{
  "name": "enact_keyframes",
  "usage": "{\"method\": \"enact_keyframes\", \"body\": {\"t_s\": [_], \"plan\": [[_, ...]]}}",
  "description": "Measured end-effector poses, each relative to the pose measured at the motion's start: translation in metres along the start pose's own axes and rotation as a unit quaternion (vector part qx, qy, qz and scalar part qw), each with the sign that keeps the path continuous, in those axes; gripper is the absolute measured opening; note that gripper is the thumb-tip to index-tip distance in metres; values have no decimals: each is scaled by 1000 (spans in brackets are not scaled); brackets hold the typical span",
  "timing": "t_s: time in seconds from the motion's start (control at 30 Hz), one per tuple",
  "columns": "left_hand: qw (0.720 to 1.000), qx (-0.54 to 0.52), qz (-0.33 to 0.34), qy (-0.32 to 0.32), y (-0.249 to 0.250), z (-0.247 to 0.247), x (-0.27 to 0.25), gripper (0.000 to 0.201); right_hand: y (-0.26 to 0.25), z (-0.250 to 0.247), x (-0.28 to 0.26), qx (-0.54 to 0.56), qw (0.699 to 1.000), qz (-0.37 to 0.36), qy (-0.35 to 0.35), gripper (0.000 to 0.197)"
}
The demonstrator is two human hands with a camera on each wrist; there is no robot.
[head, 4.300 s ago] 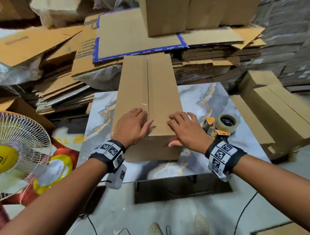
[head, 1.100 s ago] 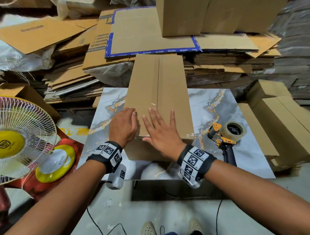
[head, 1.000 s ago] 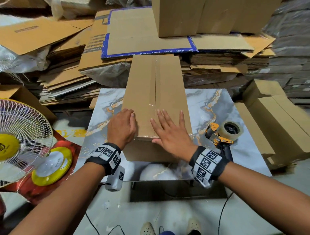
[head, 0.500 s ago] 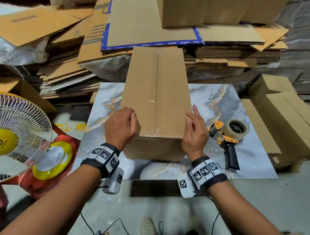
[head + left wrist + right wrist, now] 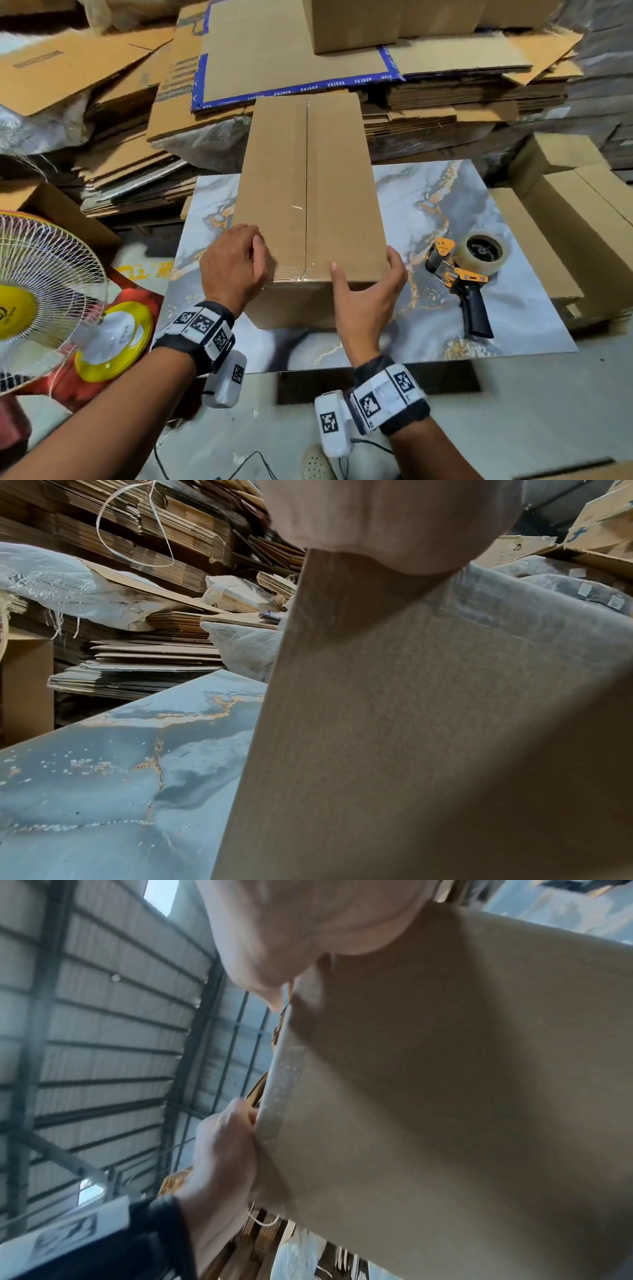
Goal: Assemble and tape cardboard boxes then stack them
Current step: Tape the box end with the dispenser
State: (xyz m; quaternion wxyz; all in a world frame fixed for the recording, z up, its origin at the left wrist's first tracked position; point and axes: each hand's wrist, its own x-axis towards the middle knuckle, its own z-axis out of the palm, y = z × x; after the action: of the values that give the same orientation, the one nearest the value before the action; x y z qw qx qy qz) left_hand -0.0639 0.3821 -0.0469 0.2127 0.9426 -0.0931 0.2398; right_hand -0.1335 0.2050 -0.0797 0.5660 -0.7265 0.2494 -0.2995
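Note:
A long brown cardboard box [image 5: 308, 192] lies on the marble-pattern table [image 5: 445, 205], with clear tape along its top seam. My left hand [image 5: 239, 260] grips its near left top edge, fingers curled over the top. At the near right corner my right hand [image 5: 368, 291] holds it, thumb on top and fingers round the right side. The left wrist view shows the box [image 5: 428, 723] side close up. In the right wrist view the box [image 5: 462, 1096] end fills the frame, with the left hand [image 5: 222, 1150] at its edge. A tape dispenser [image 5: 469, 270] lies to the right.
Stacks of flat cardboard [image 5: 291, 58] crowd the far side of the table, with closed boxes [image 5: 352, 24] on top. More assembled boxes [image 5: 582, 219] stand at the right. A fan [image 5: 41, 284] and a yellow disc [image 5: 113, 339] are low on the left.
My right hand has left the box top, where it lay flat, and now holds the near right corner. The left hand has stayed at the near left edge.

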Motion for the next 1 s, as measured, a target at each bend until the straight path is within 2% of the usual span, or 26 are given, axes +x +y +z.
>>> {"method": "enact_keyframes", "body": {"t_s": [0.03,0.1,0.23,0.37,0.5,0.57,0.6,0.63,0.7,0.77,0.8,0.87,0.93,1.0], "plan": [[1000,0,3,0,-1,1,0,31,0,-1,-3,-23,1000,4,-13,88],[1000,-1,6,-1,-1,2,1,32,0,-6,1,-20,999,25,-19,89],[1000,-17,2,-4,-3,3,1,35,-2,-20,16,-9,998,54,13,46],[1000,-15,7,-3,-4,4,0,35,-7,-30,39,-42,998,40,4,35],[999,-19,2,29,-3,6,0,35,-22,-25,77,-109,987,48,-108,49],[997,-30,-25,62,-2,6,0,35,-25,-15,83,-154,971,32,-178,59],[996,-44,-54,58,-5,8,1,36,-25,-12,81,-180,963,17,-201,61],[994,-58,-90,28,-9,11,4,40,-23,-11,79,-207,955,-5,-214,61],[980,-73,-159,-99,-24,19,11,54,-19,-13,74,-253,939,-67,-224,60],[954,-126,-192,-190,-33,18,18,81,-18,-20,70,-293,911,-152,-248,60],[946,-156,-201,-200,-34,17,18,87,-18,-23,69,-320,887,-195,-268,63],[941,-187,-212,-188,-31,14,15,80,-19,-30,71,-385,825,-256,-325,82],[937,-204,-226,-171,-27,11,7,77,-22,-38,78,-435,763,-273,-393,102],[937,-205,-239,-149,-21,5,-7,77,-24,-43,91,-459,708,-290,-452,109]]}}
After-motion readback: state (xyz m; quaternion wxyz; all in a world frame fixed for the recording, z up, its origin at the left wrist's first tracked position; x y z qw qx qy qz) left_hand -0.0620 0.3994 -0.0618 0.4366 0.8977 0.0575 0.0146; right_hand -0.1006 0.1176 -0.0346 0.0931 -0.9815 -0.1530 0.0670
